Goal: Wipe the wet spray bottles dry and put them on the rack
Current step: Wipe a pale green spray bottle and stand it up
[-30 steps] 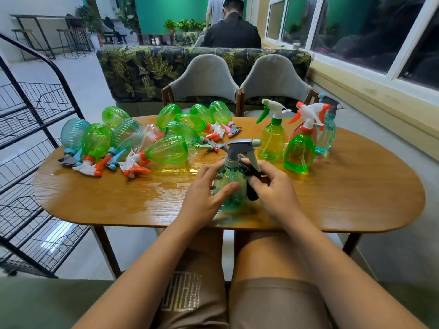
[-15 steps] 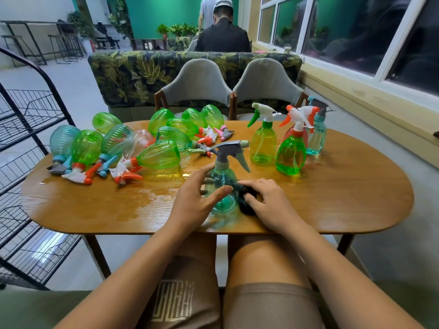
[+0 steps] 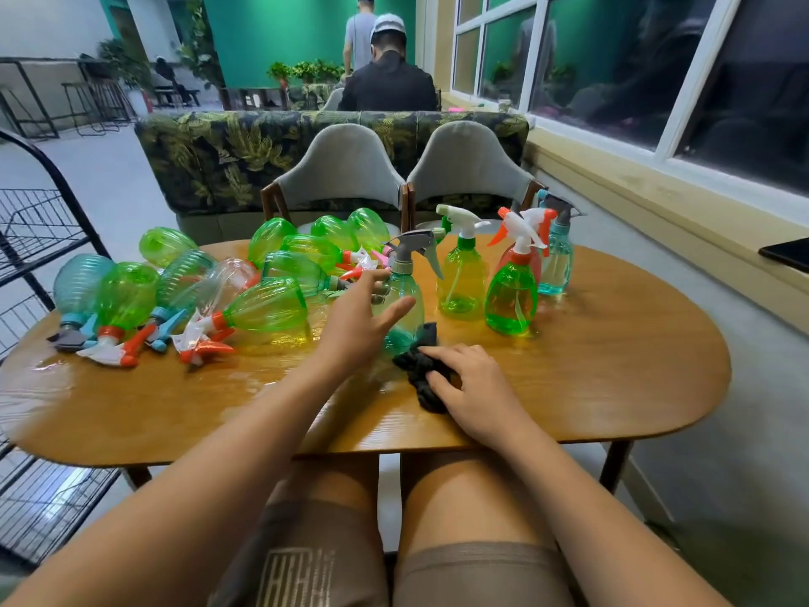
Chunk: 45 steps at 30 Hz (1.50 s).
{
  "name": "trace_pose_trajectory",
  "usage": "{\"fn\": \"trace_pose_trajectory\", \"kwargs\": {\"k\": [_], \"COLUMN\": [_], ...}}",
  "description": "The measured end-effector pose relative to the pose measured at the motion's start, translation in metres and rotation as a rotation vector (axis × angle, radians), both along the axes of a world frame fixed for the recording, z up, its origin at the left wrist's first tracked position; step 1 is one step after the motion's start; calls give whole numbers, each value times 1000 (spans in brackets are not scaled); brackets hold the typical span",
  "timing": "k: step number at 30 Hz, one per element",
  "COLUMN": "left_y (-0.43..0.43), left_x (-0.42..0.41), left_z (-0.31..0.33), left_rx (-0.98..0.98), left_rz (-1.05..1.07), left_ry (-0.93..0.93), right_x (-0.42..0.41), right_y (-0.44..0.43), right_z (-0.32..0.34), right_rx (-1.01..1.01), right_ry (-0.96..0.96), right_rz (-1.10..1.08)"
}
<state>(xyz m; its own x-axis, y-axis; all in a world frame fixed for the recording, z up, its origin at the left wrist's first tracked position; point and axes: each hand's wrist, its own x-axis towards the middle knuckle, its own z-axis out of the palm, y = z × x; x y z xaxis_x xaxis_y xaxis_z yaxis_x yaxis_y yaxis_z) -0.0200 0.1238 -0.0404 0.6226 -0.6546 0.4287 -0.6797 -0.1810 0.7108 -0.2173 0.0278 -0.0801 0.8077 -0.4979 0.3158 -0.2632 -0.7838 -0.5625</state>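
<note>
A teal spray bottle [image 3: 405,300] with a grey trigger head stands upright on the wooden table [image 3: 613,387]. My left hand [image 3: 361,319] cups its left side, fingers spread and thumb across its front. My right hand [image 3: 475,389] lies on a crumpled black cloth [image 3: 418,365] at the bottle's base, fingers curled over it. Several green, teal and clear spray bottles [image 3: 262,306] lie on their sides at the table's left. Three upright bottles stand at the right: a yellow-green bottle [image 3: 462,278], a green bottle [image 3: 510,300] and a pale teal bottle [image 3: 556,265]. The black wire rack [image 3: 39,238] stands to the left.
Water shines on the table's left part [image 3: 65,387]. Two grey chairs [image 3: 341,168] stand behind the table, with a leaf-patterned sofa [image 3: 210,155] behind them. Two people [image 3: 387,81] are in the background with their backs turned. A window wall runs along the right.
The teal bottle has been set down farther out on the table. My left hand's grip has loosened. My right hand has dropped with the cloth onto the tabletop. The view has tilted up.
</note>
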Motion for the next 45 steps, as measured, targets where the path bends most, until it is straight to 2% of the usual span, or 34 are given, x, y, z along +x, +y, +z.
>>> {"fn": "trace_pose_trajectory", "kwargs": {"k": [7,20,31,41,45], "left_y": [-43,-107,-140,-102,-54], "left_x": [-3,-10,-12,-6,0], "left_z": [-6,5,11,13,25], "left_rx": [-29,80,115,222,244], "left_rz": [-82,-214,-156,-175,-146], "left_ry": [62,53,25,-32,-154], "right_x": [0,0,0,0,0], "right_y": [0,0,0,-2,-2], "right_z": [-1,-2,-1,0,0], "right_rx": [-19,-24,-40,-46,-38], "right_ry": [-6,-27,-28,-24,-25], "right_rz": [0,-1,19,27,34]}}
